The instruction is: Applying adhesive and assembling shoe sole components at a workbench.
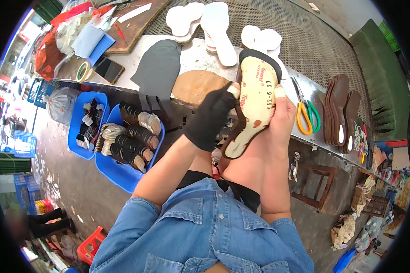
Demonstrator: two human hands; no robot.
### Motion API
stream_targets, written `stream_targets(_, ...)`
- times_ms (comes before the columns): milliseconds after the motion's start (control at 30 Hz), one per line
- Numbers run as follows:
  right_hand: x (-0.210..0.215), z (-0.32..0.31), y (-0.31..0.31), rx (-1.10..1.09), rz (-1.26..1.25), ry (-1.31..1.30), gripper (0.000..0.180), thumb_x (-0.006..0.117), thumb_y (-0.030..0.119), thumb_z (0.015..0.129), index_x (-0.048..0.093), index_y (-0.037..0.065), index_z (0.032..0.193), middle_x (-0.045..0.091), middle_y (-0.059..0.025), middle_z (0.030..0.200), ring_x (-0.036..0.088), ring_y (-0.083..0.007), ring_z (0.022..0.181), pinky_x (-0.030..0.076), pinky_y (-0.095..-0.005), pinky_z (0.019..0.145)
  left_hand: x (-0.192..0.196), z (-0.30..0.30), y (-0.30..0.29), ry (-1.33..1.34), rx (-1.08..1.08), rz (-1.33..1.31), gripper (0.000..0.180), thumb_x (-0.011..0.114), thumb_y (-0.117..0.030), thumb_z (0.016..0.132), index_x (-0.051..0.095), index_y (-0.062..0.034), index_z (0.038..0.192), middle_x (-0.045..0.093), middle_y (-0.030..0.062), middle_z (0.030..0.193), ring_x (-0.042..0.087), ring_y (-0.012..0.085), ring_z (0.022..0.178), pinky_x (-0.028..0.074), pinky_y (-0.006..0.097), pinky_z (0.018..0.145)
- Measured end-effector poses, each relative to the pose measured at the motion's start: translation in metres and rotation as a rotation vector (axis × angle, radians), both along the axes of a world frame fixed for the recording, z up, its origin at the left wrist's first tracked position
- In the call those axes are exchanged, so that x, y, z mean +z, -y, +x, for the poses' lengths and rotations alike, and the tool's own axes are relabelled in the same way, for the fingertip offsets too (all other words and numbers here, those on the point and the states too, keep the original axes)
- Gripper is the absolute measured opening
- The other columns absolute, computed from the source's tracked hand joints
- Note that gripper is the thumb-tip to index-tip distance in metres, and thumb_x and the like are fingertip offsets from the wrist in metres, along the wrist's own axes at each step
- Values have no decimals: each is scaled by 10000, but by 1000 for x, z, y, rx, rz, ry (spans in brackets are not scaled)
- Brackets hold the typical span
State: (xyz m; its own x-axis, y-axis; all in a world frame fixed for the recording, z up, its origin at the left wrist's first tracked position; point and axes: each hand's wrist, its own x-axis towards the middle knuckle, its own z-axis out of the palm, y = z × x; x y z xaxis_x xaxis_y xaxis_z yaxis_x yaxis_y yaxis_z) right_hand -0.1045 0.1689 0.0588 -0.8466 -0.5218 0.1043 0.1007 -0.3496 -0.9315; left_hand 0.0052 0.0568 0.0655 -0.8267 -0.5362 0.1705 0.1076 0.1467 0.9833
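Observation:
Both hands hold an insole [258, 98] upright above my lap, its cream underside facing me. Dark brown material wraps round its edge, and its wide toe end with a black rim points away. My left hand [212, 116], in a black glove with a bare thumb tip, is closed on the left edge. My right hand [281, 113], bare, grips the right edge with the thumb on the cream face. Fingers behind the insole are hidden. To its right lie orange-handled scissors [304, 119] and green-handled scissors [313, 117].
Brown insoles [336, 109] are stacked at right; white insoles [218, 27] lie at the back. A grey sheet [157, 68], a brown piece [200, 86] and a phone [108, 69] lie on the bench. Blue bins [105, 170] hold insole stacks at lower left. A wooden stool [321, 186] stands below right.

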Motion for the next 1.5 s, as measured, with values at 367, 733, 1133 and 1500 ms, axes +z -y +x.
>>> stream_targets(367, -6, 10, -21, 444, -272, 190, 379, 494, 316, 938, 561, -20, 1100, 615, -66, 937, 591, -102, 807, 484, -236, 682, -19, 6, 14, -17, -161, 213, 289, 455, -252, 935, 574, -29, 1074, 618, 51, 927, 553, 114, 752, 435, 232, 629)
stream_targets(733, 11, -78, -144, -526, 397, -376, 179, 605, 48, 830, 629, 27, 1006, 640, -16, 846, 542, -54, 650, 448, -203, 562, -60, -20, 34, 124, -73, 267, 302, 414, -232, 961, 557, -62, 1165, 612, 22, 936, 533, 48, 725, 420, 188, 587)
stream_targets(1133, -17, -121, -156, -698, 1242, -1130, 404, 721, 160, 681, 538, 42, 1022, 507, -137, 966, 511, -331, 934, 434, -438, 784, -70, -16, 30, 165, -41, 364, 213, 478, -150, 930, 583, -49, 1085, 624, 35, 853, 583, 85, 685, 446, 196, 540)
stream_targets(1500, 1, -148, -141, -733, 1394, -903, 267, 549, 192, 823, 543, -1, 1009, 625, -217, 875, 610, -408, 796, 481, -491, 663, -76, -13, 42, 208, -33, 425, 224, 509, -207, 925, 578, -53, 1072, 624, 35, 809, 602, 100, 663, 440, 193, 480)
